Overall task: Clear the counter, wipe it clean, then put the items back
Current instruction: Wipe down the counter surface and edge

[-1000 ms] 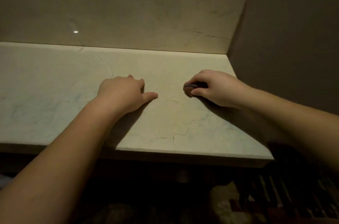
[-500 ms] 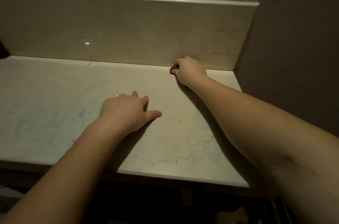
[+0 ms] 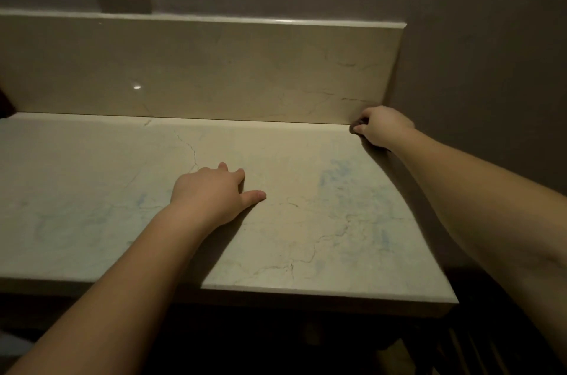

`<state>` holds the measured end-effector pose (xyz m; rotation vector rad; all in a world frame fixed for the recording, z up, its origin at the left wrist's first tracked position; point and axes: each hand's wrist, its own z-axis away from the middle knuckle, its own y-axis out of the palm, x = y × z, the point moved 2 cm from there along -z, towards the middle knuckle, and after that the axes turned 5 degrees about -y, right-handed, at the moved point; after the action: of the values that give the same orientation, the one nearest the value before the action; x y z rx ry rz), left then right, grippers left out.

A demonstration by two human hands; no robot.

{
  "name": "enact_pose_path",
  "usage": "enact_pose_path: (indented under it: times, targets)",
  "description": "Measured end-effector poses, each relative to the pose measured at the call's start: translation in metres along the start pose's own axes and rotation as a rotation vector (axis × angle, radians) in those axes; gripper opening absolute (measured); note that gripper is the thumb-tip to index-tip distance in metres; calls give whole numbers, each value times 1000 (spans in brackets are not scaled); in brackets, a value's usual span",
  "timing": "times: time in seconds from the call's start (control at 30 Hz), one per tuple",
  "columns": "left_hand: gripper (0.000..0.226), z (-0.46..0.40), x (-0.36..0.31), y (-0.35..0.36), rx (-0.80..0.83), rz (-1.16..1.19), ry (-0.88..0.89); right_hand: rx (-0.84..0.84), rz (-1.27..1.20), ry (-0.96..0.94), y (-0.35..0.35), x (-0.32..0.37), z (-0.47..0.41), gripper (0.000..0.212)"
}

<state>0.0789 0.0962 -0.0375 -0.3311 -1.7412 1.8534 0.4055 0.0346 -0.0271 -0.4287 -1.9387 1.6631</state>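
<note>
My right hand [image 3: 380, 129] curls its fingers around a small dark cloth [image 3: 357, 126], pressing it into the marble counter's [image 3: 306, 221] back right corner against the backsplash [image 3: 214, 73]. My left hand [image 3: 214, 193] rests mid-counter, thumb out, holding nothing.

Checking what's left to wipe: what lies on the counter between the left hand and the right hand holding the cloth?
In the head view, only bare marble counter with faint bluish smears lies between the left hand and the right hand.
</note>
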Motion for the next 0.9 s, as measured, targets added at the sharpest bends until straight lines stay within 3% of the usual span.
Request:
enact_pose_path:
  times: [0.3,0.5,0.77,0.9]
  targets:
    - [70,-1,1,5,-43,1,11,3,-47,44,-4,-8,-1,21]
    - [69,-5,0,3,-41,-12,37,-189,47,26,13,10,-2,30]
    - [72,-5,-1,-2,-8,-31,24,-33,-112,-294,11,19,31,28]
    - [72,-3,-1,0,-1,-38,15,-58,-79,-289,3,-8,35,28]
